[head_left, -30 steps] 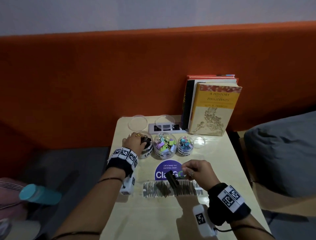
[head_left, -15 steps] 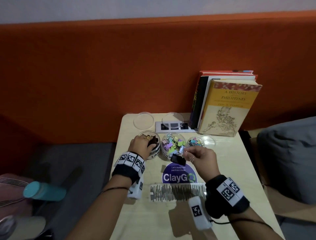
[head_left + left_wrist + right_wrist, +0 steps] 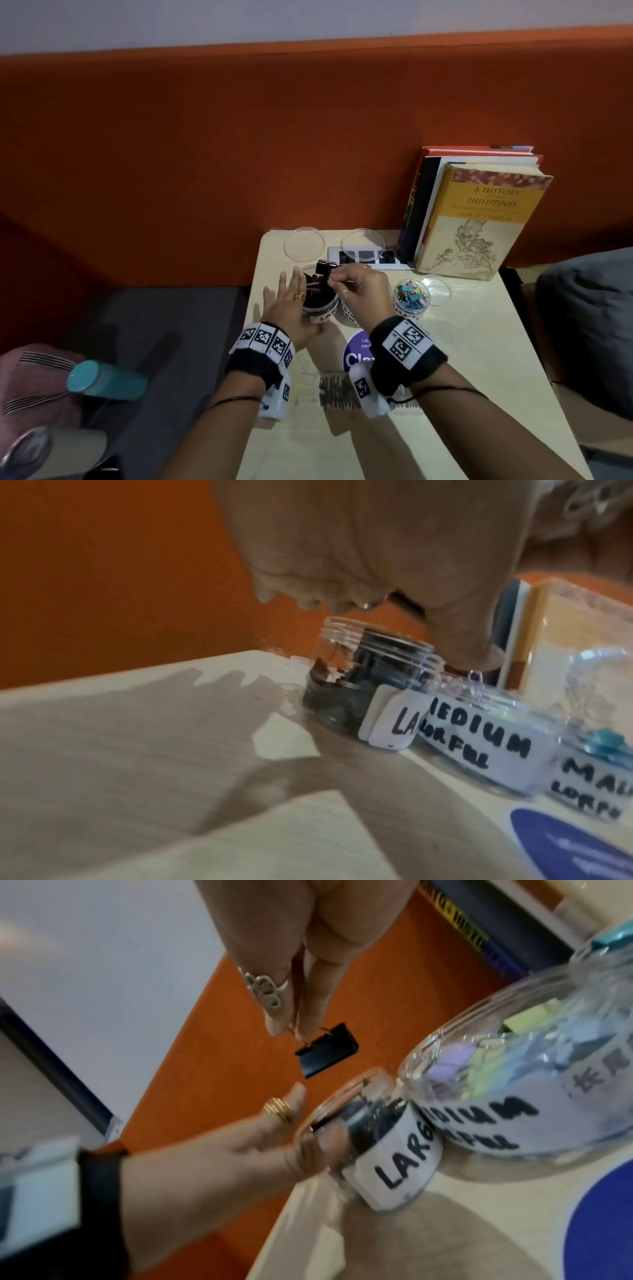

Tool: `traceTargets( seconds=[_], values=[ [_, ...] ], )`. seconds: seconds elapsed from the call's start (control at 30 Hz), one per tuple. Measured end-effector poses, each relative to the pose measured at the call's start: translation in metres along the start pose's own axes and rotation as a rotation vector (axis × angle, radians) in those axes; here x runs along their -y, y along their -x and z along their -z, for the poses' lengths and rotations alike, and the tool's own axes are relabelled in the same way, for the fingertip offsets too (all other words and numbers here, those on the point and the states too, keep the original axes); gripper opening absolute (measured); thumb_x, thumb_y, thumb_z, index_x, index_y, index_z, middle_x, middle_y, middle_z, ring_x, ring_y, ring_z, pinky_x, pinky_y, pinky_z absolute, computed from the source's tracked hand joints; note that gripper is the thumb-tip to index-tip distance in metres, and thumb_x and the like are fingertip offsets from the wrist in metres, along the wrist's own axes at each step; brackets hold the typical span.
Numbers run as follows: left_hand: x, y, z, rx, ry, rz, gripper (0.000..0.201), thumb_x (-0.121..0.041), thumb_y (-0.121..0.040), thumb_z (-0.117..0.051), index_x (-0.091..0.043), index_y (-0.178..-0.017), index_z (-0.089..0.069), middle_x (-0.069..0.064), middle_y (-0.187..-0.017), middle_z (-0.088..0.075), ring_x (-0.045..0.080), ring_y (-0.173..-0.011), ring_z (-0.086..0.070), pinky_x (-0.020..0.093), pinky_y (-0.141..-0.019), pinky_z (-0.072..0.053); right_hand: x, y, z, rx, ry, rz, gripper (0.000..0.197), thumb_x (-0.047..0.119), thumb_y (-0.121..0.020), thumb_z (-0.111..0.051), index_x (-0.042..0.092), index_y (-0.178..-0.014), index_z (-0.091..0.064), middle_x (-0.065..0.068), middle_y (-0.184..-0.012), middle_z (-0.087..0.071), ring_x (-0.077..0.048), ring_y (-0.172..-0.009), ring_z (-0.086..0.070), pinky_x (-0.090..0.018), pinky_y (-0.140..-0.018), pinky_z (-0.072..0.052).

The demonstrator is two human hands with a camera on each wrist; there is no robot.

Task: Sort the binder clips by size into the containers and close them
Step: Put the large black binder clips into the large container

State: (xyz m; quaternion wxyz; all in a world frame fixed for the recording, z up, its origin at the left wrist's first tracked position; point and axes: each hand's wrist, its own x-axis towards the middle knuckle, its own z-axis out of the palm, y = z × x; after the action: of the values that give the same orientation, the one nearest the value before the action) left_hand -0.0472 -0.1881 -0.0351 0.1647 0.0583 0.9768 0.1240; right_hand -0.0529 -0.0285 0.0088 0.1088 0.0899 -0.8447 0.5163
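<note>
Three clear jars stand in a row on the small table [image 3: 462,359]. The jar labelled LARGE [image 3: 317,303] [image 3: 363,685] [image 3: 373,1123] holds black clips. My right hand [image 3: 330,279] [image 3: 291,1034] pinches a black binder clip [image 3: 323,267] [image 3: 327,1053] by its wire handle just above that jar's mouth. My left hand [image 3: 291,298] [image 3: 274,1137] is at the jar's left side, fingers straight, thumb against the wall. The MEDIUM jar [image 3: 479,723] [image 3: 514,1083] of coloured clips is mostly hidden under my right hand in the head view. The small jar [image 3: 411,296] stands to the right.
Two large clear lids [image 3: 304,244] [image 3: 363,240] lie at the back, a small lid [image 3: 437,291] beside the small jar. Books [image 3: 479,219] lean at the back right behind a socket strip [image 3: 370,257]. A purple sticker [image 3: 354,354] is near me. A teal bottle [image 3: 106,380] lies off the table's left edge.
My right hand lifted the black clip from the table's front and carried it back to above the LARGE jar. My left hand came off the jar's mouth and straightened beside it.
</note>
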Motion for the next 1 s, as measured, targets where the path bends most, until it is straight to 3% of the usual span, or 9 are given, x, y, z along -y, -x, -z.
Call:
traceTargets(
  seconds=[0.13,0.23,0.4,0.47,0.6,0.67,0.8,0.93,1.0],
  values=[
    [0.008,0.001,0.000,-0.095,0.270,0.071,0.119,-0.066,-0.071,-0.061,-0.024,-0.147,0.020,-0.006,-0.154,0.030,0.021,-0.145,0.022,0.049,-0.120,0.002,-0.012,-0.002,-0.022,0.205,-0.007,0.004,0.006,-0.008,-0.072,-0.069,-0.006,-0.077,-0.071,-0.022,-0.099,-0.070,-0.024,-0.089,-0.068,0.000,-0.077,-0.046],
    [0.012,0.005,0.004,-0.092,0.331,0.033,0.112,-0.056,-0.075,-0.064,-0.025,-0.148,0.015,-0.010,-0.155,0.027,0.019,-0.146,0.018,0.049,-0.121,-0.001,-0.017,-0.003,-0.028,0.337,0.087,0.004,0.009,-0.012,-0.073,-0.064,-0.007,-0.076,-0.071,-0.024,-0.109,-0.068,-0.028,-0.105,-0.065,-0.017,-0.087,-0.045],
    [0.014,0.005,0.003,-0.056,0.081,-0.109,0.082,-0.046,-0.086,-0.055,-0.029,-0.151,-0.008,-0.017,-0.154,0.025,0.016,-0.146,0.018,0.054,-0.119,0.002,-0.022,-0.010,-0.024,0.527,0.345,0.048,0.021,-0.006,-0.080,-0.052,-0.002,-0.093,-0.067,-0.019,-0.122,-0.063,-0.028,-0.121,-0.055,-0.029,-0.099,-0.042],
    [0.014,0.002,0.004,-0.044,-0.007,-0.084,0.074,-0.044,-0.089,-0.051,-0.027,-0.150,-0.014,-0.016,-0.155,0.023,0.020,-0.147,0.017,0.057,-0.117,0.006,-0.021,-0.010,-0.023,0.525,0.396,0.039,0.028,-0.001,-0.081,-0.055,0.005,-0.108,-0.060,-0.018,-0.118,-0.064,-0.032,-0.112,-0.058,-0.036,-0.093,-0.045],
    [0.011,-0.003,0.009,-0.054,-0.069,-0.047,0.077,-0.048,-0.090,-0.046,-0.026,-0.151,-0.003,-0.013,-0.159,0.011,0.020,-0.148,0.013,0.057,-0.114,0.009,-0.020,-0.002,-0.025,0.466,0.402,0.007,0.040,0.017,-0.089,-0.057,0.008,-0.127,-0.046,-0.019,-0.108,-0.067,-0.034,-0.096,-0.062,-0.036,-0.081,-0.048],
    [0.010,-0.004,0.011,-0.067,-0.036,-0.054,0.078,-0.046,-0.090,-0.048,-0.026,-0.151,-0.004,-0.013,-0.160,0.002,0.017,-0.148,0.008,0.057,-0.115,0.009,-0.021,-0.001,-0.027,0.409,0.397,0.011,0.039,0.020,-0.092,-0.053,0.004,-0.127,-0.048,-0.021,-0.107,-0.067,-0.035,-0.095,-0.063,-0.037,-0.080,-0.049],
    [0.009,-0.006,0.011,-0.152,0.139,-0.038,0.065,-0.046,-0.091,-0.049,-0.026,-0.148,-0.023,-0.008,-0.155,-0.026,0.013,-0.145,-0.019,0.052,-0.117,0.009,-0.022,-0.005,-0.034,0.322,0.342,0.058,0.031,0.000,-0.084,-0.057,-0.003,-0.115,-0.059,-0.022,-0.092,-0.072,-0.036,-0.082,-0.068,-0.039,-0.073,-0.056],
    [0.010,-0.016,0.018,-0.241,0.238,0.063,0.053,-0.042,-0.092,-0.051,-0.024,-0.141,-0.040,0.001,-0.140,-0.049,0.018,-0.135,-0.037,0.048,-0.118,0.004,-0.019,-0.012,-0.033,0.295,0.280,0.022,0.023,-0.005,-0.085,-0.053,-0.002,-0.106,-0.063,-0.019,-0.099,-0.073,-0.031,-0.089,-0.069,-0.036,-0.080,-0.055],
    [0.009,-0.021,0.022,-0.311,0.182,0.065,0.045,-0.039,-0.091,-0.054,-0.024,-0.133,-0.050,0.000,-0.130,-0.057,0.017,-0.131,-0.041,0.048,-0.118,0.006,-0.018,-0.013,-0.031,0.278,0.248,0.036,0.027,-0.008,-0.083,-0.053,0.000,-0.107,-0.063,-0.016,-0.099,-0.074,-0.026,-0.092,-0.070,-0.027,-0.085,-0.053]
  ],
)
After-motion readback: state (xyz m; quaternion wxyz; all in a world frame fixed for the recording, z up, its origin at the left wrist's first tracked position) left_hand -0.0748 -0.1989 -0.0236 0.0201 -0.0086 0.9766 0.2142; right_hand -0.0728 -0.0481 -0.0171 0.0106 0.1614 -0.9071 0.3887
